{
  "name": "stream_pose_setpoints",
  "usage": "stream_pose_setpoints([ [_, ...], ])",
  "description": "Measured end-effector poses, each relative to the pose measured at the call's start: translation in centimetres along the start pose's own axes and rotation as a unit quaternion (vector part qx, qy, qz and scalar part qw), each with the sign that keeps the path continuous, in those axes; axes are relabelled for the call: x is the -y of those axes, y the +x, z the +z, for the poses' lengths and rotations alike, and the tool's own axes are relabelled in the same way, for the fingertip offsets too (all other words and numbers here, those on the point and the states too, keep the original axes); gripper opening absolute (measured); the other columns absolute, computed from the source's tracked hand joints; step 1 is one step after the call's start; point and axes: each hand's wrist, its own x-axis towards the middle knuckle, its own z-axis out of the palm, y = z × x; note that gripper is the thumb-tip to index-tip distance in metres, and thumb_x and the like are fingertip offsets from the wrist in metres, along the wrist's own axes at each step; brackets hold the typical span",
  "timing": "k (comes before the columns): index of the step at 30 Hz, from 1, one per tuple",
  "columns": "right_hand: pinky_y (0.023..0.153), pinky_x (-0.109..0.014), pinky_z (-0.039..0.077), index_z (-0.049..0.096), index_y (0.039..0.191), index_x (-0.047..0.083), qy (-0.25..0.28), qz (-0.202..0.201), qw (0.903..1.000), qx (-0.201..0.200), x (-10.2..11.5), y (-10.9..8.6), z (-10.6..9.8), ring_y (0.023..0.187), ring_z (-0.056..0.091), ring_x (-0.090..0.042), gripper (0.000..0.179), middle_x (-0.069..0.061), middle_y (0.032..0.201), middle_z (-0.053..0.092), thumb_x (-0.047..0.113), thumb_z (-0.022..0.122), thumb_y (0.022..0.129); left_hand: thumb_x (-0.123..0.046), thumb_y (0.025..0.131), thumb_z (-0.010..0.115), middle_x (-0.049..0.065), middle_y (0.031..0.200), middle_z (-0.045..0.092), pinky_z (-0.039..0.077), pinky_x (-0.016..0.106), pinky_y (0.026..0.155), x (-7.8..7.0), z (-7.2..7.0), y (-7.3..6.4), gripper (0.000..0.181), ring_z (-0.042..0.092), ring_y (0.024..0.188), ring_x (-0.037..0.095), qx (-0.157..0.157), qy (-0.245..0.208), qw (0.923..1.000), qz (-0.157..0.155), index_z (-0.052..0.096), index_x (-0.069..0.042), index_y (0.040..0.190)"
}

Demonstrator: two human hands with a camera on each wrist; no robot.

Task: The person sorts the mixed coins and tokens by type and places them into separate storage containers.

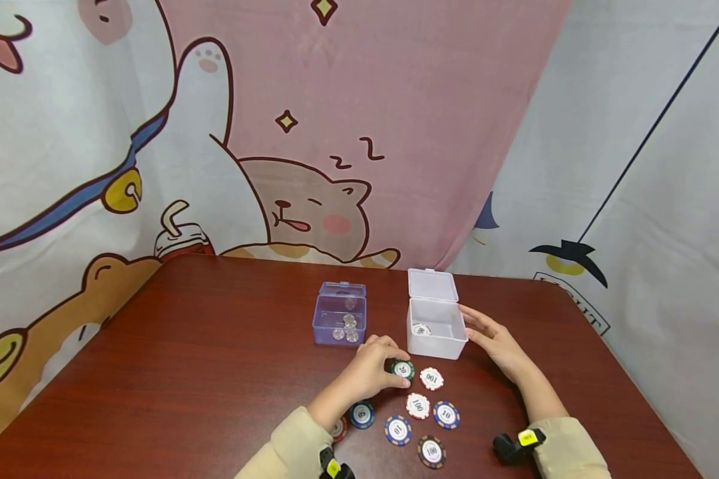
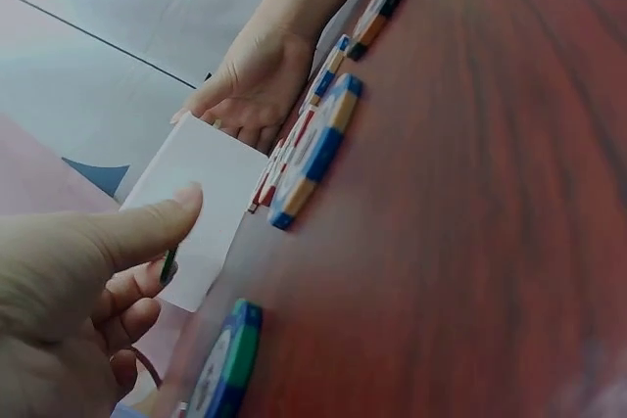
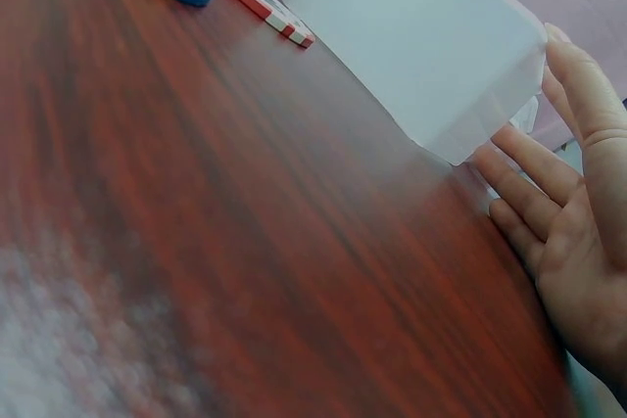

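My left hand pinches a dark green poker chip between thumb and fingers, just in front of the white box. In the left wrist view only a thin edge of this chip shows by the thumb. The white plastic box has its lid raised at the back, and a white chip lies inside. Against that box's right side rests my right hand, its fingers fairly straight and its thumb at the rim, as the right wrist view also shows.
Left of the white box stands a translucent blue box, lid up, with several clear round pieces inside. Several chips lie on the brown table near the hands, including a white one, a blue one and a black one.
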Motion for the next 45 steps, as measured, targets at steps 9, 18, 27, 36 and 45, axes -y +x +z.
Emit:
stream_pose_setpoints([
  [9, 0.089, -0.019, 0.041, 0.038, 0.147, 0.007, 0.008, -0.006, 0.9999, 0.003, -0.2, 0.0, 0.0, 0.12, 0.049, -0.017, 0.052, -0.022, 0.14, 0.045, 0.014, 0.055, 0.098, -0.021, 0.073, 0.084, -0.007, 0.095, 0.059, 0.037, 0.032, 0.087, -0.6, -0.8, 0.6, 0.036, 0.046, 0.093, 0.01, -0.027, -0.022, 0.9993, 0.016, 0.074, -0.008, 0.105],
  [18, 0.089, -0.02, 0.042, 0.038, 0.147, 0.007, 0.013, -0.004, 0.9999, 0.003, -0.2, 0.0, 0.0, 0.121, 0.049, -0.02, 0.052, -0.022, 0.141, 0.044, 0.014, 0.055, 0.098, -0.022, 0.074, 0.083, -0.006, 0.098, 0.059, 0.039, 0.027, 0.084, -2.0, -1.6, 1.7, 0.038, 0.046, 0.095, 0.011, -0.046, -0.034, 0.9981, 0.024, 0.073, -0.007, 0.108],
  [27, 0.088, -0.02, 0.043, 0.038, 0.146, 0.005, 0.009, -0.009, 0.9999, 0.002, -0.3, 0.0, 0.0, 0.114, 0.052, -0.006, 0.052, -0.024, 0.14, 0.044, 0.014, 0.055, 0.098, -0.021, 0.075, 0.083, -0.003, 0.102, 0.06, 0.039, 0.026, 0.081, -3.2, -2.0, 3.9, 0.04, 0.046, 0.095, 0.012, -0.069, -0.033, 0.997, 0.016, 0.073, -0.009, 0.111],
  [36, 0.088, -0.02, 0.042, 0.038, 0.147, 0.009, 0.003, 0.002, 1.0, 0.0, -0.3, 0.1, -0.2, 0.114, 0.052, -0.004, 0.053, -0.023, 0.141, 0.044, 0.019, 0.055, 0.098, -0.028, 0.076, 0.082, -0.002, 0.102, 0.06, 0.034, 0.031, 0.084, -3.0, -1.3, 5.9, 0.041, 0.047, 0.099, 0.015, -0.095, 0.048, 0.994, 0.023, 0.073, -0.01, 0.111],
  [45, 0.088, -0.02, 0.042, 0.037, 0.148, 0.009, 0.001, 0.003, 1.0, 0.003, -0.2, 0.1, 0.0, 0.116, 0.05, -0.008, 0.053, -0.021, 0.141, 0.044, 0.019, 0.055, 0.098, -0.027, 0.076, 0.082, 0.001, 0.106, 0.061, 0.034, 0.035, 0.085, -2.5, -0.5, 7.3, 0.04, 0.048, 0.101, 0.018, -0.113, 0.048, 0.9924, -0.01, 0.073, -0.01, 0.111],
])
